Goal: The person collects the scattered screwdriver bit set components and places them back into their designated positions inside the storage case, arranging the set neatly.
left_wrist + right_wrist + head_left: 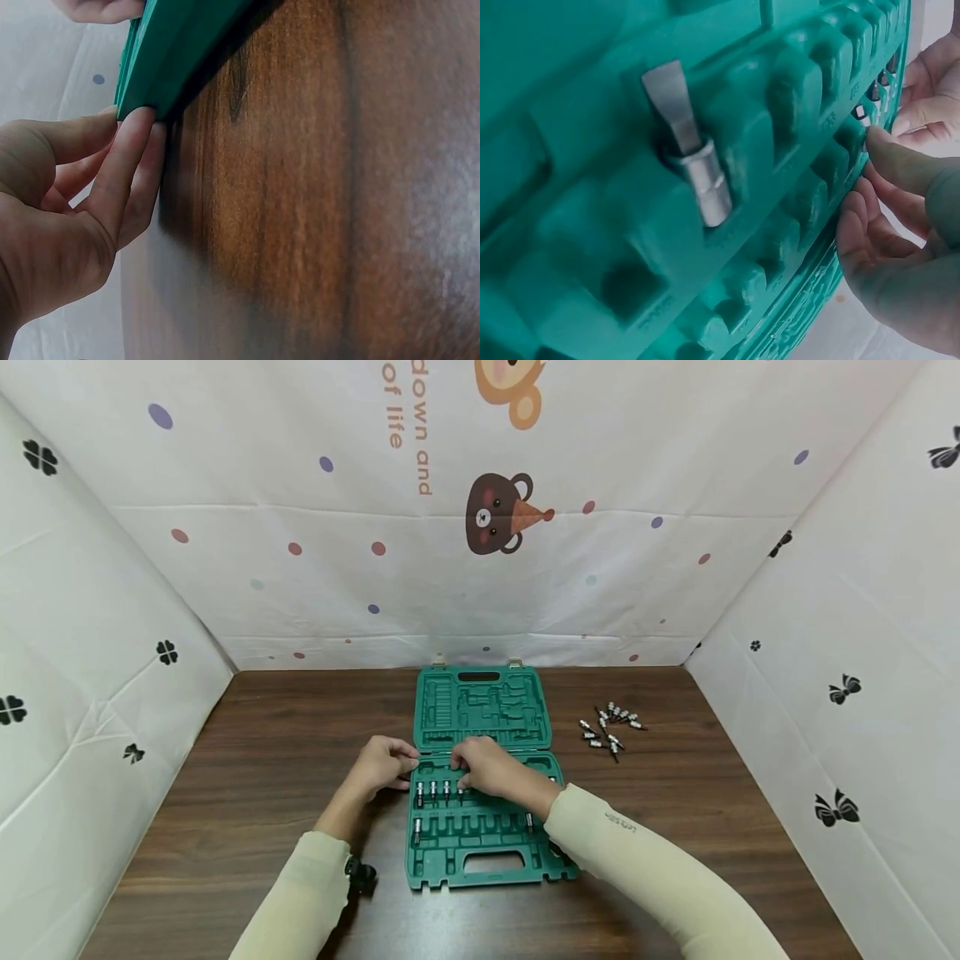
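A green tool case (pixel 487 841) lies opened flat on the table, its molded slots facing up. At its left edge my left hand (pixel 381 766) grips the case with fingertips and thumb, close to the hinge; the left wrist view has these fingers (pixel 135 139) right at the green corner. My right hand (pixel 491 768) reaches over the upper slot row and pinches a small silver bit socket (pixel 862 116) in its slot. To its left, several bit sockets (pixel 432 791) stand in a row. Another bit socket with a flat blade (pixel 705 176) sits in a lower-row slot.
Several loose bit sockets (pixel 611 724) are scattered on the brown wooden table (pixel 285 827), right of the case lid (pixel 482 710). One more seated bit socket (pixel 417 832) is at the case's lower left. Patterned white cloth walls (pixel 337 577) enclose the table's back and sides.
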Demonstrator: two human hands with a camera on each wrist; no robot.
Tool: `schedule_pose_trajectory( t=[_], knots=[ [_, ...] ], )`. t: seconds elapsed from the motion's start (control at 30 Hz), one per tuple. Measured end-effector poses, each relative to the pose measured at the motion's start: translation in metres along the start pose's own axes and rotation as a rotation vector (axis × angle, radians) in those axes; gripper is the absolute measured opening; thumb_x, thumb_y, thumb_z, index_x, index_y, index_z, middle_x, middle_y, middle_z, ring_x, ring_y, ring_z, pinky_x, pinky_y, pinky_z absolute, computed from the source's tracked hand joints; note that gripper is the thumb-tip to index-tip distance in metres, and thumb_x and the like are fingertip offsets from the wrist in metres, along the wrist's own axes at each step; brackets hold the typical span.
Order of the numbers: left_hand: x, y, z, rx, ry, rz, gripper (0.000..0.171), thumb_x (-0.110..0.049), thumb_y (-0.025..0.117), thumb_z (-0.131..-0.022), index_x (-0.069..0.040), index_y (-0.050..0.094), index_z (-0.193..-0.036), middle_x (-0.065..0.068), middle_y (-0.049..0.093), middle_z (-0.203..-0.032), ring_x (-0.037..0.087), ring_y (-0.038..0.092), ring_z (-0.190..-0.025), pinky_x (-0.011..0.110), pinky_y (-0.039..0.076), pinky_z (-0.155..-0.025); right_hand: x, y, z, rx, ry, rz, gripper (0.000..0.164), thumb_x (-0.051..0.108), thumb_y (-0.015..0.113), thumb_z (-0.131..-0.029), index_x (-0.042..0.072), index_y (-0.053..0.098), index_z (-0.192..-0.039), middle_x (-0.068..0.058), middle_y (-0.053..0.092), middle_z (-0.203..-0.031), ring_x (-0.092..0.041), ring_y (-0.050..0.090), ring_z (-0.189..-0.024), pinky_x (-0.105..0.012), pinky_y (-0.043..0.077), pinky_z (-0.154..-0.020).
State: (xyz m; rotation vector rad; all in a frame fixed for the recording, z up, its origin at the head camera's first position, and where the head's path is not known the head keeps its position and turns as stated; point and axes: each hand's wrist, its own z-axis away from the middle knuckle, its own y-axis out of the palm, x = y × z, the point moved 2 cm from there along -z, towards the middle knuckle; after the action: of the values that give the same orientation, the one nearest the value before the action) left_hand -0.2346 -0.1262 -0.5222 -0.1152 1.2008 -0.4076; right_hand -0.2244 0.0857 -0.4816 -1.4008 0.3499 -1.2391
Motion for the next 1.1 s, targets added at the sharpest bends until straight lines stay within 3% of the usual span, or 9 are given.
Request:
schedule_pose_trajectory(
  t=[0.37, 0.67, 1.1],
  knots=[
    [0.000, -0.001, -0.001, -0.005, 0.013, -0.011, 0.017, -0.001, 0.065, -0.100, 0.002, 0.074, -0.114, 0.019, 0.070, -0.113, 0.020, 0.070, -0.081, 0.035, 0.065, -0.064, 0.000, 0.000, -0.005, 0.010, -0.016, 0.030, 0.017, 0.017, 0.078, -0.093, 0.014, 0.067, -0.106, 0.000, 0.061, -0.101, -0.013, 0.052, -0.082, -0.028, 0.049, -0.072],
    [-0.001, -0.001, 0.002, -0.005, 0.008, -0.005, 0.017, 0.000, 0.065, -0.100, 0.002, 0.074, -0.114, 0.019, 0.071, -0.110, 0.020, 0.070, -0.081, 0.035, 0.065, -0.064, -0.001, 0.000, -0.002, 0.001, -0.043, 0.014, 0.020, 0.019, 0.080, -0.092, 0.014, 0.070, -0.110, 0.001, 0.063, -0.102, -0.011, 0.056, -0.088, -0.028, 0.053, -0.077],
    [0.001, 0.000, 0.001, 0.004, 0.013, 0.000, 0.017, 0.000, 0.064, -0.100, 0.002, 0.074, -0.114, 0.018, 0.070, -0.109, 0.021, 0.069, -0.088, 0.036, 0.065, -0.066, -0.012, -0.006, 0.015, -0.081, -0.126, -0.118, 0.016, 0.012, 0.077, -0.095, 0.010, 0.072, -0.110, -0.006, 0.072, -0.107, -0.015, 0.068, -0.096, -0.031, 0.059, -0.083]
  ],
)
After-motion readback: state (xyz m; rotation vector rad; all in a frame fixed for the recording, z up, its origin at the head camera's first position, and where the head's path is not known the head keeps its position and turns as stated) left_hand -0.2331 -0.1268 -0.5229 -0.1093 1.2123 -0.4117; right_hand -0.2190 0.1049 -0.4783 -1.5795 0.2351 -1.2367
